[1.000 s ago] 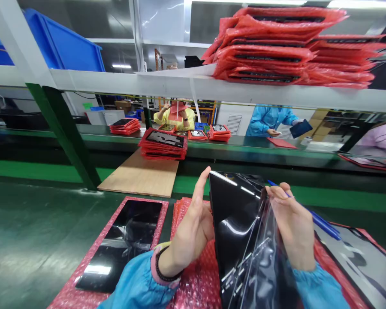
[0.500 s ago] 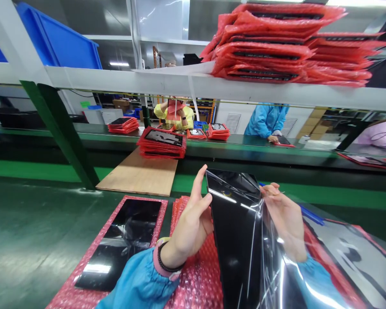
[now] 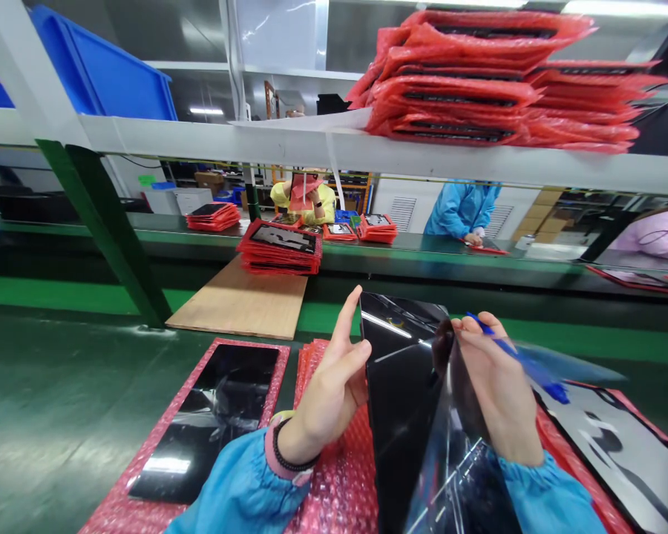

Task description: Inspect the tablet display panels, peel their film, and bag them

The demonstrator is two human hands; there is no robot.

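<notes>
My left hand (image 3: 334, 378) grips a glossy black screen panel (image 3: 398, 386) by its left edge, thumb on the front and fingers behind. The panel is tilted up over a pink bubble-wrap stack (image 3: 339, 475). At the panel's upper right, my right hand (image 3: 498, 378) pinches a clear protective film (image 3: 450, 467), which hangs loose over the panel's lower right part. A blue strip (image 3: 526, 363) passes by the right fingers; whether it belongs to the film I cannot tell. Left of my hands, another black screen panel (image 3: 217, 415) lies on pink bubble wrap (image 3: 275, 378).
At right lies a panel with a grey-white face (image 3: 617, 445) on red wrap. A wooden board (image 3: 245, 297) and a stack of wrapped panels (image 3: 281, 248) are ahead. Red-wrapped panels (image 3: 456, 89) fill the shelf (image 3: 256, 141) above. Co-workers (image 3: 465, 208) work across the bench.
The film has swung from the right side inward, folding over the panel's lower right. My right hand has turned, and more of the blue strip shows. My left hand has barely moved.
</notes>
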